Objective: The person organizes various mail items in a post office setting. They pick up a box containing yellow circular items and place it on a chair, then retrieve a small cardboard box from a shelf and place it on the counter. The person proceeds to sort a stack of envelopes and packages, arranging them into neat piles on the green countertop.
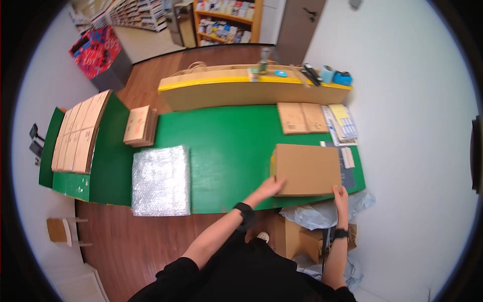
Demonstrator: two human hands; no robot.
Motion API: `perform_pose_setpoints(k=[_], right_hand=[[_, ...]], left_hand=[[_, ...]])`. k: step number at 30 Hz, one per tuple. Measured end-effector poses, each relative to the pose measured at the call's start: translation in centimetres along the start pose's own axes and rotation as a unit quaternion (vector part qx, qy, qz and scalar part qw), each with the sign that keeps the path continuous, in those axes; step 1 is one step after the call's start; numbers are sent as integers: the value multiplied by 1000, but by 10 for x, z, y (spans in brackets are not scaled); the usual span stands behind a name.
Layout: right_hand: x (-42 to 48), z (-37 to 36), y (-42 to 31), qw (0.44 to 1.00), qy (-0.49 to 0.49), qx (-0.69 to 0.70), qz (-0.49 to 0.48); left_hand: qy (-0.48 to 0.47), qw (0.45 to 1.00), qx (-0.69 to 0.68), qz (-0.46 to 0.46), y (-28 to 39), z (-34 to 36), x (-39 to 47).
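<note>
A plain brown cardboard box (308,170) is at the right front of the green table (226,151), its upper face turned up to me. My left hand (274,186) grips its lower left corner, the thumb on the upper face. At the lower right corner, my right hand (340,192) has hold of the edge. A bit of yellow shows along the box's left side. Whether the box rests on the table or is raised slightly, I cannot tell.
Silver bubble wrap (161,181) lies at the table's left front, near stacked flat cartons (139,125). Behind stands a long cardboard ledge (256,92) with a tape dispenser (342,78). Flat corrugated pieces (303,118) and papers (342,122) lie at the back right. Open cartons (298,238) sit below.
</note>
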State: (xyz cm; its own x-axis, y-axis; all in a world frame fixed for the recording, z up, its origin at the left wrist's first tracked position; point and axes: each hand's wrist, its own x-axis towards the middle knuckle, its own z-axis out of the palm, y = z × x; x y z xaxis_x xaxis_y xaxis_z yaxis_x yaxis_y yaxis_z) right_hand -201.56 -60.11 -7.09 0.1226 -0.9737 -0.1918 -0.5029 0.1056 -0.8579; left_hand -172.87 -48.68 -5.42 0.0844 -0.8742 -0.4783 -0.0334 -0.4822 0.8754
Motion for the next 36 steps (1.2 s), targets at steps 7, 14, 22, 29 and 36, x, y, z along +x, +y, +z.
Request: perform_pose_setpoints(k=[7,14,22,29,36], right_hand=[[-90,71,-71,994,-7,88,61],[-54,175,-167,972,-106,200,-56],[-2,356,-239,899,-308,278,-136],[16,459,-239,862,-437,195,-166],[24,456,-229,858,-454,-14,-241]], left_hand=[[191,979,15,68,-24,-56,-42],[319,937,54,133,11,-186,-67],[448,866,20,222,-21,-360,-88],[434,893,-26,119,-73,-425,-93],[572,780,251,44,-102,-408,-73]])
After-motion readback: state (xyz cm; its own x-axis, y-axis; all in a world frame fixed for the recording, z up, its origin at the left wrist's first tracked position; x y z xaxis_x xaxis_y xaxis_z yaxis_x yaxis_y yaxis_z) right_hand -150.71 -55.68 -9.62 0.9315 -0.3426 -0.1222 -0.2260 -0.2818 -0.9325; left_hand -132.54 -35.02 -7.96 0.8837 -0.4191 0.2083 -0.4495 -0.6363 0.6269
